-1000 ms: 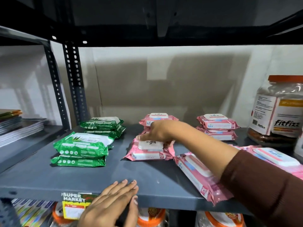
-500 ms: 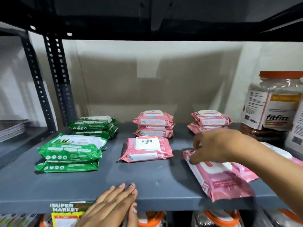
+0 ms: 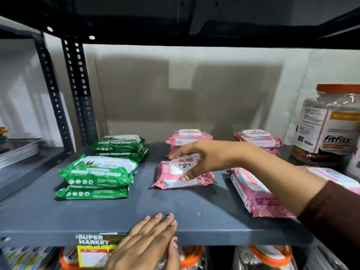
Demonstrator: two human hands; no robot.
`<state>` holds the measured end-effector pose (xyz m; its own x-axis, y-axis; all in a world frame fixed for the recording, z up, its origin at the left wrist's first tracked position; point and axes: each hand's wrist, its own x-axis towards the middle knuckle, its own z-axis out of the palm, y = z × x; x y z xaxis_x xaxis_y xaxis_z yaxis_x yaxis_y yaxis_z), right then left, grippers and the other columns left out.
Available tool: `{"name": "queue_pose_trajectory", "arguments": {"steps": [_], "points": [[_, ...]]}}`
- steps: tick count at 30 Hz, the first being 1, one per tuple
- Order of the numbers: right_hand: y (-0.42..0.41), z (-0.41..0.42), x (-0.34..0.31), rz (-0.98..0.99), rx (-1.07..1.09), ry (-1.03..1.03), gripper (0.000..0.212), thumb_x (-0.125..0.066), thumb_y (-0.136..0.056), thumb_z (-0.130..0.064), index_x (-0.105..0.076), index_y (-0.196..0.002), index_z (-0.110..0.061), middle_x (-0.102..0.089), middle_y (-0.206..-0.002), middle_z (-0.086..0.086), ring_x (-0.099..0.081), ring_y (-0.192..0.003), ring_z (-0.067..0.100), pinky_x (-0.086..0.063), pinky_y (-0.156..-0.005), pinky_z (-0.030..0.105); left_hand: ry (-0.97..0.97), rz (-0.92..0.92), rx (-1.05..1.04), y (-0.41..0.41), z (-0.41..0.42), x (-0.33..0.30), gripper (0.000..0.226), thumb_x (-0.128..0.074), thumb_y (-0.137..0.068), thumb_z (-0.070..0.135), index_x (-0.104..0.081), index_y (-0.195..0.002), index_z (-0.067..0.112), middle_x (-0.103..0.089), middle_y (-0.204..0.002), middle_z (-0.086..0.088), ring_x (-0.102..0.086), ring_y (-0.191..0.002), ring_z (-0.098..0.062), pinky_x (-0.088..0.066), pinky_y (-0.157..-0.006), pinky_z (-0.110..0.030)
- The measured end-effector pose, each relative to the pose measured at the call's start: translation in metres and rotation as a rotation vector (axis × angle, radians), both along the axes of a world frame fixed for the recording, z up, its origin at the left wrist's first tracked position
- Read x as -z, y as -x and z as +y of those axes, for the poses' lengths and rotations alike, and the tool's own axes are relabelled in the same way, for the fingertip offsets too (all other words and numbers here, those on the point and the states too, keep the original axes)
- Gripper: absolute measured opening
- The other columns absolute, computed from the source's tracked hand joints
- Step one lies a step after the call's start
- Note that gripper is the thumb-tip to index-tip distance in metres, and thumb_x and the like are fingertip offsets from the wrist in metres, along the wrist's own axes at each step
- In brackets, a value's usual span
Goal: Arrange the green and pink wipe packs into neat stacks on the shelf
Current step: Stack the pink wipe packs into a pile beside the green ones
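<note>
On the grey shelf (image 3: 93, 217), green wipe packs form a front stack (image 3: 97, 172) and a rear stack (image 3: 118, 145) at the left, two packs each. Pink packs are stacked at the back middle (image 3: 188, 136) and back right (image 3: 257, 139). A single pink pack (image 3: 167, 179) lies front middle. My right hand (image 3: 206, 158) spans it, thumb on its near side and fingers at its far edge. Further right, one loose pink pack (image 3: 257, 195) lies askew and another (image 3: 329, 174) is partly hidden by my sleeve. My left hand (image 3: 146, 244) rests flat on the shelf's front edge.
A large FitFizz jar (image 3: 327, 123) with an orange lid stands at the far right. Perforated black uprights (image 3: 78, 90) bound the left side, with stacked books (image 3: 17, 151) beyond. Orange-lidded jars (image 3: 268, 256) sit on the shelf below. A Super Market label (image 3: 93, 239) hangs on the front edge.
My right hand left the middle pink pack, touched the askew pack at the right, and has come back onto the middle pack. The left hand stayed on the shelf edge.
</note>
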<state>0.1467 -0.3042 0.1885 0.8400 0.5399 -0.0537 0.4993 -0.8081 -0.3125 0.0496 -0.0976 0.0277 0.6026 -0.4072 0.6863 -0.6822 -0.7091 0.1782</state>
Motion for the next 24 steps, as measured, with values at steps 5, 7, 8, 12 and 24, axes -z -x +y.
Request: {"name": "queue_pose_trajectory", "arguments": {"steps": [5,7,8,12,24], "points": [[-0.003,-0.011,0.004,0.024,-0.009,0.016,0.055,-0.082,-0.081,-0.024,-0.063,-0.13,-0.037,-0.058,-0.139,-0.02,-0.052,-0.128,0.005,-0.04,-0.103,0.023,-0.015,-0.023,-0.011,0.007,0.001,0.001,0.06,-0.024,-0.102,0.04,-0.081,-0.093,0.025,-0.076,-0.108,0.014,-0.066,-0.107,-0.001,-0.039,-0.105,-0.024],[0.0,-0.013,0.006,0.038,0.008,-0.001,0.055,-0.084,-0.079,-0.024,-0.064,-0.128,-0.038,-0.062,-0.133,-0.02,-0.054,-0.126,0.007,-0.042,-0.108,0.029,0.097,-0.102,-0.022,0.021,-0.001,-0.002,0.047,-0.035,-0.097,0.039,-0.08,-0.096,0.026,-0.075,-0.112,0.015,-0.068,-0.107,-0.002,-0.047,-0.094,-0.03],[0.002,-0.012,0.006,0.029,0.022,0.002,0.055,-0.084,-0.078,-0.025,-0.064,-0.128,-0.038,-0.063,-0.132,-0.019,-0.055,-0.126,0.007,-0.042,-0.109,0.03,0.133,-0.128,-0.033,0.024,-0.002,-0.005,0.044,-0.038,-0.095,0.037,-0.08,-0.096,0.025,-0.074,-0.112,0.016,-0.068,-0.107,-0.003,-0.048,-0.092,-0.031],[0.014,0.004,0.004,-0.067,0.145,0.076,0.051,-0.084,-0.073,-0.044,-0.067,-0.12,-0.038,-0.07,-0.118,-0.009,-0.067,-0.095,0.009,-0.051,-0.093,0.029,0.174,-0.187,-0.092,0.02,0.0,-0.002,0.03,-0.053,-0.083,0.028,-0.081,-0.094,0.024,-0.074,-0.113,0.016,-0.068,-0.108,-0.006,-0.048,-0.093,-0.032],[0.01,-0.014,-0.025,0.073,0.117,0.244,0.066,-0.085,-0.076,-0.022,-0.055,-0.13,-0.045,-0.066,-0.115,-0.01,-0.063,-0.097,0.009,-0.051,-0.09,0.03,0.19,-0.208,-0.084,0.019,-0.004,0.002,0.028,-0.057,-0.08,0.028,-0.081,-0.093,0.026,-0.074,-0.112,0.017,-0.069,-0.106,-0.003,-0.049,-0.092,-0.032]]}}
